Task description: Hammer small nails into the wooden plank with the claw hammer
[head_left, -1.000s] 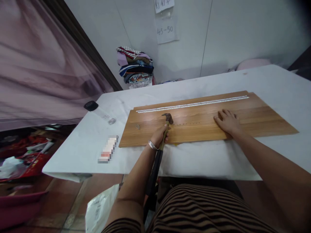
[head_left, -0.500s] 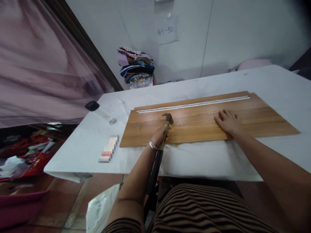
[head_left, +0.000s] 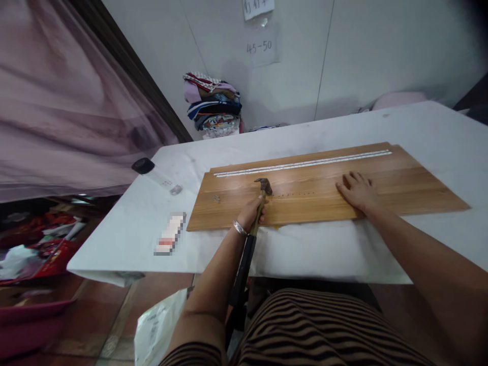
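Note:
My left hand (head_left: pixel 250 211) is closed around a claw hammer (head_left: pixel 247 256), gripping it close under the metal head. The head rests on or just above a wooden board (head_left: pixel 320 178), at the left end of a row of small dark dots (head_left: pixel 293 194), perhaps nails or holes. Farther right, my right hand (head_left: pixel 357 190) lies flat on the board near its front edge, fingers spread. Two white marked strips (head_left: pixel 305 163) run along the far side of the board. A few small metal pieces (head_left: pixel 216 199), probably nails, lie near its left end.
The board lies on a white-covered table (head_left: pixel 114 229). To its left are a clear bottle with a black cap (head_left: pixel 143 165) and a blurred-out flat object (head_left: pixel 170 234). Folded clothes (head_left: pixel 213 104) are stacked by the wall, and a pink curtain (head_left: pixel 72 91) hangs at left.
The view has tilted up very slightly, showing more of the upper wall paper. Both hands and the hammer stay in nearly the same place.

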### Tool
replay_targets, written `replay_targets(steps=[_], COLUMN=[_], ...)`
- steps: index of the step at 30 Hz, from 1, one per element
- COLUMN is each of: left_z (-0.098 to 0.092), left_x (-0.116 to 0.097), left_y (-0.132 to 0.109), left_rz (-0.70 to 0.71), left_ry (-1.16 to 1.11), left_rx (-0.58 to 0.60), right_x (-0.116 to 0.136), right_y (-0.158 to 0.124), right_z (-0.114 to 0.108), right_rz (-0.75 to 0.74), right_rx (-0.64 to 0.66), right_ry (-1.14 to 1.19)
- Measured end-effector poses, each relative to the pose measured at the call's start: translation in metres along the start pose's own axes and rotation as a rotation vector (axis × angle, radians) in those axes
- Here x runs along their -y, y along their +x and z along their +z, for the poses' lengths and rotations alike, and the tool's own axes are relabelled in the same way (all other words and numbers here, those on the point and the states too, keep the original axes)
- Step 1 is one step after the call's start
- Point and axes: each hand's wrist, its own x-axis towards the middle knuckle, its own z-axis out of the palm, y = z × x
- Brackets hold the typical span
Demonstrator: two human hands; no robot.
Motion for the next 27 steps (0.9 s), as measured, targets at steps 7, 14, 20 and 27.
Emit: replay_targets(steps=[7, 14, 20, 27], left_z=[-0.0014, -0.0026, -0.0014, -0.0002], left_x=[0.0015, 0.0014, -0.0004, 0.0003], left_y=[0.0028, 0.0013, -0.0002, 0.0001], left_rz=[0.020, 0.013, 0.001, 0.002], left_ry=[-0.017, -0.019, 0.000, -0.015], left_rx=[0.014, 0.014, 0.000, -0.016], right_x=[-0.0016, -0.0021, -0.0011, 0.0002], right_y=[0.0001, 0.0002, 0.0010, 0.0000], right_z=[0.0021, 0.0025, 0.0017, -0.0003], right_rz=[-0.016, -0.019, -0.005, -0.008], right_rx=[-0.033, -0.033, -0.020, -0.006], right_ry=[0.034, 0.044, 0.041, 0.023])
